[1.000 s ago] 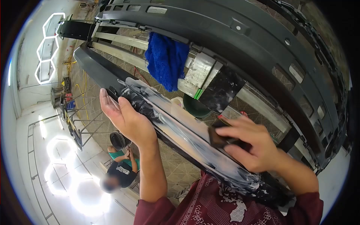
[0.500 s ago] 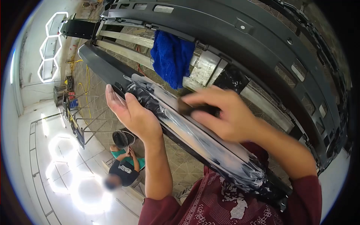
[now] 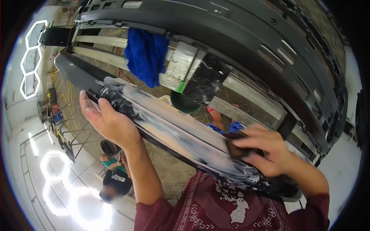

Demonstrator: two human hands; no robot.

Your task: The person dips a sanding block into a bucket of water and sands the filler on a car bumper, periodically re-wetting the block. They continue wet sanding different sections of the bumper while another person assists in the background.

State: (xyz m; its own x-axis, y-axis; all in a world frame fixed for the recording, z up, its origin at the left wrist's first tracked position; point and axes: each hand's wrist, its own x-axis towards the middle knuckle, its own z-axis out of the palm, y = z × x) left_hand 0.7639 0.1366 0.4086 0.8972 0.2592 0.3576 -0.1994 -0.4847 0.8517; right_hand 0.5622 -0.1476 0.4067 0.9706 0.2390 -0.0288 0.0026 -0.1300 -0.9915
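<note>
A long dark panel (image 3: 73, 73) slants from upper left to lower right before my body, its middle coated with smeared pale filler (image 3: 173, 131). My left hand (image 3: 111, 123) rests against its near edge toward the left end, fingers stretched out and thumb apart. Over the right part of the filler, my right hand (image 3: 271, 150) is closed around a small dark block (image 3: 236, 148), which looks pressed to the surface. Motion blurs the block and some fingertips. White and dark smears mark the panel around both hands.
A blue cloth (image 3: 146, 57) hangs over metal rails (image 3: 252, 92). Beyond them lies a large dark bumper (image 3: 189, 17) with slots. Below the rails stands a dark green tub (image 3: 185, 103) near another person's leg (image 3: 218, 121). A person (image 3: 116, 179) sits at lower left near a black bucket (image 3: 110, 147).
My right hand has slid the block along the filler toward the lower right. The left hand keeps its place on the panel. My view has shifted, uncovering the tub and leg beneath.
</note>
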